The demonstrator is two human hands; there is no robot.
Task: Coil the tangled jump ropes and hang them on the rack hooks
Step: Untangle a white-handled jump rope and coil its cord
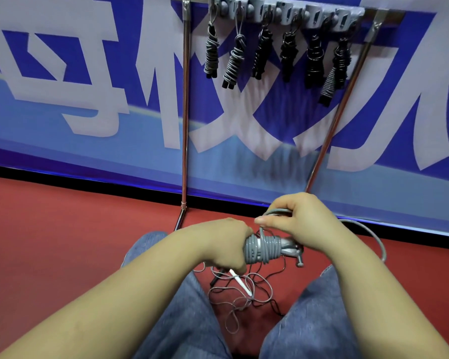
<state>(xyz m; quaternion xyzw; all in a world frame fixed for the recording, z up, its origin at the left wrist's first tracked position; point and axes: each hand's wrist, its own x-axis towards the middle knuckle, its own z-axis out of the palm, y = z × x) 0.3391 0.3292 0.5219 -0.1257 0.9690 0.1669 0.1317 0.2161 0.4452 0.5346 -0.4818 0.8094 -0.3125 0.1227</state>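
Gripping a sideways-lying grey rope bundle (263,248): left hand (224,244); right hand (293,218) pinching its cord.

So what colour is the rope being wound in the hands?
Grey rope, seen best in the head view.

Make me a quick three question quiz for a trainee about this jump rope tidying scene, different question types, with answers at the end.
1. True or false: the left hand grips the grey rope bundle while the right hand holds a loop of its cord.
2. How many coiled ropes already hang from the hook rail?
3. Multiple choice: the thin tangled rope lies
A. on the rack
B. on the red floor between the person's knees
C. over the right wrist

Key: 1 true; 2 six; 3 B
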